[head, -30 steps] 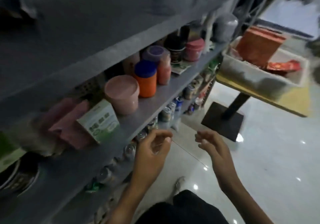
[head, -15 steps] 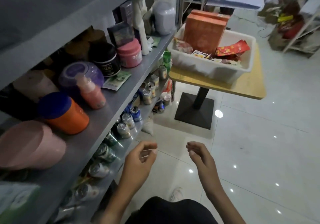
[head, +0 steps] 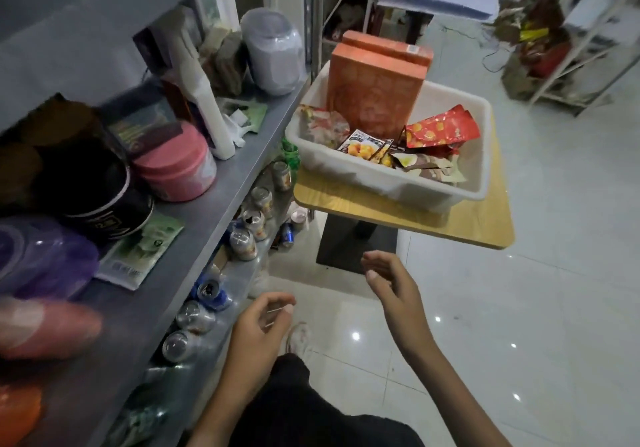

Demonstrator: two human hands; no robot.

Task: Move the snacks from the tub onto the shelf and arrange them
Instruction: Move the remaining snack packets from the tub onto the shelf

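Observation:
A white tub [head: 374, 176] stands on a small wooden table [head: 450, 228] to the right of the grey shelf [head: 207, 211]. Inside it two orange boxes [head: 374, 96] stand upright, beside a red snack packet [head: 441, 129] and several smaller packets [head: 367, 145]. My left hand [head: 258, 329] hovers low near the shelf's edge, fingers loosely curled and holding nothing. My right hand [head: 393, 284] hangs in the air below the table's front edge, fingers relaxed and empty.
The shelf carries a pink jar [head: 176, 166], a black tub [head: 93, 190], a purple container [head: 41, 256], a green sachet [head: 145, 249] and a white bottle [head: 207, 107]. Drink cans [head: 242, 242] line the lower shelf. Glossy white floor [head: 519, 325] lies to the right.
The view has swung right and toward the tub, which now looks nearer. Both hands stay empty and have drifted forward toward the table.

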